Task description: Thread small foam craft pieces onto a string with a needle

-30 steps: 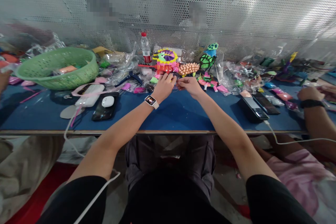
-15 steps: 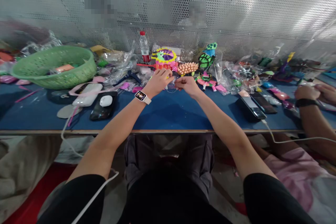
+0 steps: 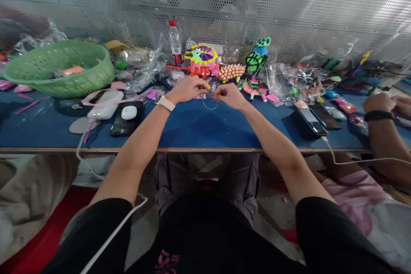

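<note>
My left hand (image 3: 192,88) is closed in a pinch, with a small yellow piece (image 3: 209,87) at its fingertips. Close beside it, my right hand (image 3: 230,95) pinches the end of a thin pale string (image 3: 210,108), which sags in a loop between the two hands over the blue table (image 3: 208,130). Just behind the hands stand colourful clay figures: a spiky yellow and purple one (image 3: 204,55) on a red base, a tan scaly one (image 3: 231,72), and a green and black shelled one (image 3: 256,62). A pink and green figure (image 3: 254,87) lies right of my right hand.
At the left is a green basket (image 3: 96,79), near a white power bank (image 3: 107,111) and a black phone (image 3: 123,126) with a white case on it. A bottle (image 3: 175,45) stands behind. Another phone (image 3: 310,122) and a co-worker's hand (image 3: 379,105) are at the right.
My left wrist has turned, so the watch face no longer shows. The fingertips have drawn slightly apart, and the string loop shows more clearly. The view has tilted down a little.
</note>
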The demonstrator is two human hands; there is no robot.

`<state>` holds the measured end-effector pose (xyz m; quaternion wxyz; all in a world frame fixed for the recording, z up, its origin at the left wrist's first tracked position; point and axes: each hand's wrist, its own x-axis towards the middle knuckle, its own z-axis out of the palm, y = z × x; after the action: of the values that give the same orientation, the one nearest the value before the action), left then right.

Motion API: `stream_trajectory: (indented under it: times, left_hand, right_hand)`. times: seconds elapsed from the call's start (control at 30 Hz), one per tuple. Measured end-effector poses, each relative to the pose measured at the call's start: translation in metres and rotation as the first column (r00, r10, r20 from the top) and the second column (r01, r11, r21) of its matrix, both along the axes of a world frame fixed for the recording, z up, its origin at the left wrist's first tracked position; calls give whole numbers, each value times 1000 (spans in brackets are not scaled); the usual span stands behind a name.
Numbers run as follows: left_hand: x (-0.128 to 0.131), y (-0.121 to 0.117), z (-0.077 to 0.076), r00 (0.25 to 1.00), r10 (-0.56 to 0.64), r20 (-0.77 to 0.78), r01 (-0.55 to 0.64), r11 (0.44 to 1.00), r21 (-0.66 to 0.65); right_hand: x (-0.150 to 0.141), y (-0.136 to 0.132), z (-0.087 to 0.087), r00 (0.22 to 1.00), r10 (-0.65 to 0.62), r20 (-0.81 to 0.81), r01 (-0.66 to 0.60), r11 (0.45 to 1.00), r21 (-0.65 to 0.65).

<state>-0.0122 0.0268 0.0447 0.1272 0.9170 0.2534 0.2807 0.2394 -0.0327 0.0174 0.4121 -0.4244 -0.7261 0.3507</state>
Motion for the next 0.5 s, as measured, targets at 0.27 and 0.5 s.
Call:
stream_trajectory:
  times: [0.27, 0.5]
  left_hand:
    - [-2, -10, 5, 993, -95, 76, 116, 932, -343]
    - [0, -4, -5, 979, -138, 147, 192, 862, -469]
  right_hand:
    - [5, -15, 14, 973, 75, 220, -122, 971, 206]
    - [-1, -17, 14, 986, 19, 168, -49, 982, 180]
